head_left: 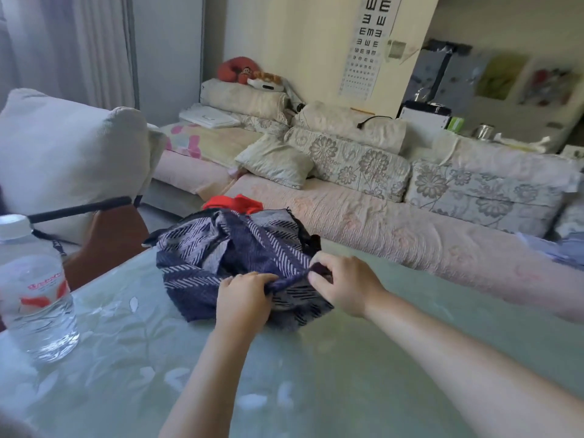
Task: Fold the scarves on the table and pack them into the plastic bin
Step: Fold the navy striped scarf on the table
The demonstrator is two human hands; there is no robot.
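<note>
One water bottle [35, 295] near scarf [230, 248]

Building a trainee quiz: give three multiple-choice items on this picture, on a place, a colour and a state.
1. Where is the water bottle? A. table's left side B. sofa C. chair
2. Colour of the cloth behind the striped scarf? A. green B. red C. yellow
3. State of the striped scarf? A. neatly folded B. bunched, gripped by both hands C. hanging off a chair
1 A: it stands on the table at left. 2 B: red shows past the scarf's far edge. 3 B: left hand and right hand grip its near edge.
</note>
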